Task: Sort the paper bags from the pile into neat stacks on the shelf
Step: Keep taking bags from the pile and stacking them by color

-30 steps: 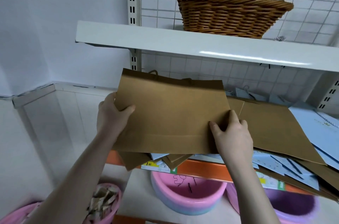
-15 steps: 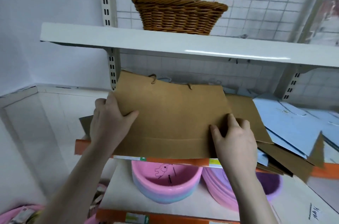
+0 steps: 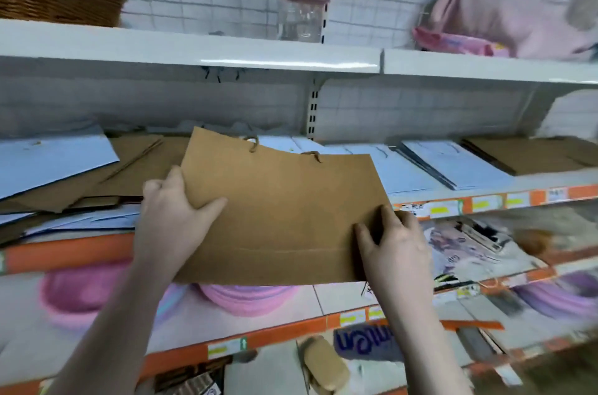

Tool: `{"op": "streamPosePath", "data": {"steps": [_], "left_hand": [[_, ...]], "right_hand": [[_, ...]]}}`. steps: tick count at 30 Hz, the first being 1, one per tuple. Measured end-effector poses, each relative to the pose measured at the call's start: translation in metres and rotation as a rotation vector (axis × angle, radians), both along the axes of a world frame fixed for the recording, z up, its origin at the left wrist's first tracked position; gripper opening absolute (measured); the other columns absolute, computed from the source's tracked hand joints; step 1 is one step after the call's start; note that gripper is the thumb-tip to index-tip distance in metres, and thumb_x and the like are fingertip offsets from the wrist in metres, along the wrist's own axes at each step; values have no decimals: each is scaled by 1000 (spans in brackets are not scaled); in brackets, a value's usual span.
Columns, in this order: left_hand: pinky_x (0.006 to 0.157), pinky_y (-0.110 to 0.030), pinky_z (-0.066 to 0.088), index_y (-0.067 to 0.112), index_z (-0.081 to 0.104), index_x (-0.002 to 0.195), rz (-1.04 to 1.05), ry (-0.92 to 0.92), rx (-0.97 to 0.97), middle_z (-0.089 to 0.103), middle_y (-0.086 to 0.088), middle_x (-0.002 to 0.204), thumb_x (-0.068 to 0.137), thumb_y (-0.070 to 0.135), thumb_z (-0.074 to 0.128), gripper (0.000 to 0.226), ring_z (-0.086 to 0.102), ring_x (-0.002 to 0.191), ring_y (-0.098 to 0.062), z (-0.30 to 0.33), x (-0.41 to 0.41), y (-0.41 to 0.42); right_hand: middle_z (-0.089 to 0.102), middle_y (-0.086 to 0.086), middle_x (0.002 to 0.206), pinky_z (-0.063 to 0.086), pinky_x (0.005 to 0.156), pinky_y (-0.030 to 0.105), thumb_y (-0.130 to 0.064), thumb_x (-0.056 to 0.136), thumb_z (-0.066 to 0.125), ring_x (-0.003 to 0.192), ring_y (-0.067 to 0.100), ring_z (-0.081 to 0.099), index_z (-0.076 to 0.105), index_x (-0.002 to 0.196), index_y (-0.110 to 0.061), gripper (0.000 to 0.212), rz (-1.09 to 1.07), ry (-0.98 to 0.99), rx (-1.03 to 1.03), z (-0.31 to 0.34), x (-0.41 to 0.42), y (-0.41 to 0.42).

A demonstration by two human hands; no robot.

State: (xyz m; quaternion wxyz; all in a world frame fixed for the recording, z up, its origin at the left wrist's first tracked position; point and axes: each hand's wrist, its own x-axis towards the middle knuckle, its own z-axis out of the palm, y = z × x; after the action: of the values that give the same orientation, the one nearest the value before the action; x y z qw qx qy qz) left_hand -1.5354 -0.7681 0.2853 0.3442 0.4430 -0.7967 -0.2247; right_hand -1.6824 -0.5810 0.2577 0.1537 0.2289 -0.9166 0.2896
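Both hands are clamped on one brown paper bag: the left hand grips its left edge at about 9 o'clock, thumb on top and fingers underneath, and the right hand pinches the lower right corner at about 4 o'clock. From where I stand, the bag is flat, held in the air in front of the shelf, with its twisted handles pointing to 12 o'clock. At 10 o'clock lies the mixed pile of brown and blue bags, loose and crossing each other. At 2 o'clock there are neater rows: blue bags and, further right, a brown stack. I judge the bag is being carried toward the brown stack. What could go wrong: the whole view is blurred, which suggests quick movement, so the thin bag may bend or slip from the corner pinch. If it is put down without aligning the edges, it may land partly on the blue bags and mix the colours. Its handles may also catch on the edges of the bags already lying there and pull them out of line.
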Motion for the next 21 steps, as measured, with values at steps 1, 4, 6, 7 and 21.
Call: {"op": "streamPosePath", "data": {"steps": [1,4,6,7,21], "left_hand": [[93,-41,37,5,42,132,-21,-1,2,44,-24,124,78,33,71,68,43,118,-37,-1,-15,16],[94,-40,37,6,44,128,-74,-32,23,45,-23,119,78,35,71,64,43,118,-36,-5,-57,54],[94,-42,38,6,44,125,-98,-63,28,44,-22,117,77,37,71,63,43,117,-37,-7,-84,74],[93,-43,38,6,44,124,-106,-78,23,44,-22,117,77,38,70,63,44,116,-38,-7,-96,83],[94,-43,37,8,31,142,-210,-114,-73,40,-21,127,80,43,66,79,40,119,-37,-24,-274,157]], "right_hand": [[49,12,115,35,89,37,-37,91,50,108,32,47,51,116,-10,36,-22,-7,2,-1,-11,17],[49,12,118,38,88,37,-36,92,50,108,32,48,51,115,-10,35,-83,-41,15,-6,-39,63],[49,12,118,39,87,37,-38,92,49,107,32,48,51,115,-10,36,-121,-34,24,-10,-56,88],[49,12,118,40,88,37,-38,92,49,107,32,48,51,116,-11,37,-141,-28,28,-12,-63,98],[51,16,119,38,88,39,-36,90,51,104,34,48,53,118,-8,40,-332,-23,38,-32,-210,176]]}}
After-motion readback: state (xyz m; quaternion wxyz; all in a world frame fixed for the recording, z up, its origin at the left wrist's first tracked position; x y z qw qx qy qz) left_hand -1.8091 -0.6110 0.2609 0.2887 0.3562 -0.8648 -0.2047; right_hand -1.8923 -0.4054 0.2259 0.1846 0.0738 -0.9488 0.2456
